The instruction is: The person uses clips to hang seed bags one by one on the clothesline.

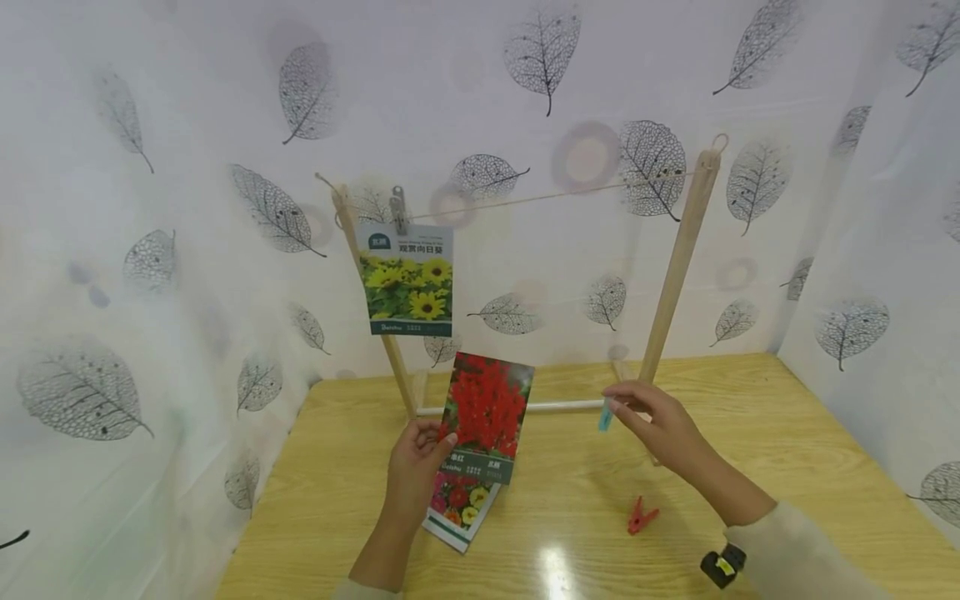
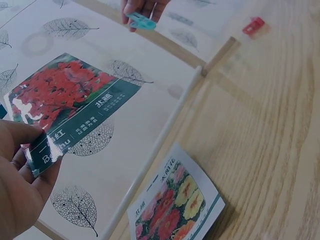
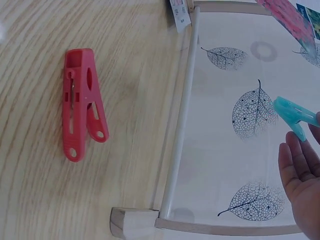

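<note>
My left hand (image 1: 414, 471) pinches the lower left edge of a seed packet with red flowers (image 1: 487, 404), held up off the table. Between the fingers of my right hand (image 1: 656, 421) is a turquoise clothespin (image 3: 290, 114), raised near the right post. Below the red packet, another seed packet with mixed pink, red and yellow flowers (image 2: 172, 205) lies on the table. A sunflower seed packet (image 1: 408, 283) hangs from the string by a metal-coloured clip (image 1: 398, 208). On the table under my right hand lies a red clothespin (image 3: 82, 102).
A string (image 1: 540, 198) runs between two wooden posts, the left post (image 1: 397, 371) and the right post (image 1: 678, 258). A white rod (image 1: 570, 406) joins them low down. Behind the wooden table (image 1: 337, 517) hangs a leaf-patterned sheet (image 1: 510, 267).
</note>
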Tool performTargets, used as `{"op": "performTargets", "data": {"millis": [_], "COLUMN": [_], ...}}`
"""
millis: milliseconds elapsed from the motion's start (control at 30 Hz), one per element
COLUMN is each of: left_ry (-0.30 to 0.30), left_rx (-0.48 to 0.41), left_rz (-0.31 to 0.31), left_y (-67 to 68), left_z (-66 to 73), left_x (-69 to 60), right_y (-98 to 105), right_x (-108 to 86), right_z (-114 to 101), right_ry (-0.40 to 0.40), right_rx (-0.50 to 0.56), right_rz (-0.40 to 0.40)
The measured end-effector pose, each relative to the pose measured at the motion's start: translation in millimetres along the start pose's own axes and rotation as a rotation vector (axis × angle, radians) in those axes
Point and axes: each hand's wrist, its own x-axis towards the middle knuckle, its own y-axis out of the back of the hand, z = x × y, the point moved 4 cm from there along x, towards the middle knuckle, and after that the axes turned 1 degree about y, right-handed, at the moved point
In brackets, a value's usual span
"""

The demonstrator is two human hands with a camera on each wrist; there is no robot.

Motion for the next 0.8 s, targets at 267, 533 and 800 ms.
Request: {"op": "performTargets", "data": {"millis": [267,533,800], "left_ry": [-0.014,-0.034,-0.04], "left_rx": [-0.016,-0.018,-0.033], "left_rz": [0.0,0.02,0.037], "left_y": [-1.0,-3.3,-4.9], "left_z": [5.2,9.4,14.5], "left_x": [2.6,6.6,9.1], "right_y": [2.5,5.1,9.1], "right_x": [6.3,14.6,24.3], "right_z": [-6.2,-9.6,-14.9], "right_ry": [0.038,0.034,0.058], "right_rx": [-0.014,0.017,-0.009], "right_rz": [0.002,-0.016,-0.016]}}
